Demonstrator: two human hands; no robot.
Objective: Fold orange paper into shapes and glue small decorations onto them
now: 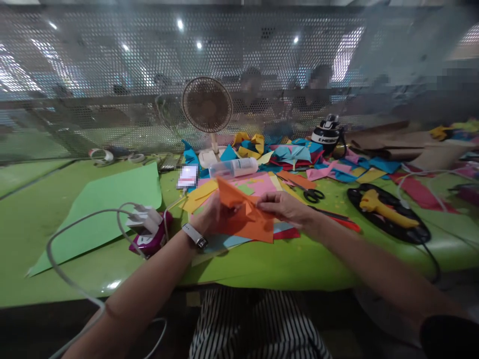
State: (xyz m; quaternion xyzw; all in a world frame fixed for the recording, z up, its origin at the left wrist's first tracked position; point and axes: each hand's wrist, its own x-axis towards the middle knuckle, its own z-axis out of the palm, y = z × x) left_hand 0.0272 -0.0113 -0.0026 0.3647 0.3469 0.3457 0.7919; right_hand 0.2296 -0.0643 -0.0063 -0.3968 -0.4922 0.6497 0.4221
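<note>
An orange sheet of paper point(249, 219), partly folded, is held up over the green table point(262, 264) between both hands. My left hand point(211, 214), with a white watch on its wrist, grips the sheet's left side with closed fingers. Pinching the folded top edge from the right is my right hand point(286, 207). Under the orange sheet lie yellow, pink, blue and red sheets point(258, 184).
Black scissors point(313, 195) lie right of the hands, a yellow glue gun point(387, 210) on a black tray further right. A clear bottle point(234, 167), small fan point(207, 105), paper scraps behind. Light green sheet point(108, 204), charger and white cable point(144, 219) at left. A perforated screen stands behind.
</note>
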